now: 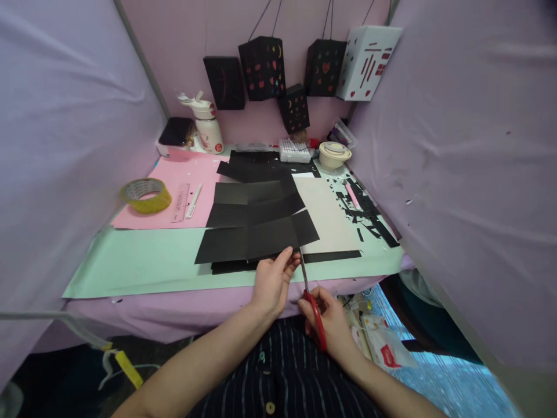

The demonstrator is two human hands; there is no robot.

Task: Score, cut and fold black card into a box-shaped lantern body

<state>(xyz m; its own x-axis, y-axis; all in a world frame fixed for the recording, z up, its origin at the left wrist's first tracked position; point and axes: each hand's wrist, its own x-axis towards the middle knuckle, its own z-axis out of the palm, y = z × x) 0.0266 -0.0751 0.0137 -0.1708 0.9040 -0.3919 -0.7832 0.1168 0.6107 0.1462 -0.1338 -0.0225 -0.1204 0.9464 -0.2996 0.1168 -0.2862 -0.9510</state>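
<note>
A creased sheet of black card (270,235) lies in front of me, with slits between its folded panels. My left hand (274,281) pinches its near edge between thumb and fingers. In my right hand (331,322) are red-handled scissors (314,313), fingers wrapped round the grips. Their blades point away from me and meet the card's near edge just right of my left fingertips. How far apart the blades are is hard to see. More black card lies beneath and behind, beside a pale grey board (326,215).
Yellow tape (148,196), a ruler (180,203) and a white pen (194,201) lie left on pink paper (185,168). Black scraps (365,215) surround a pink cutter (351,195) at right. A bottle (209,130) stands behind; decorated black boxes (261,68) hang above.
</note>
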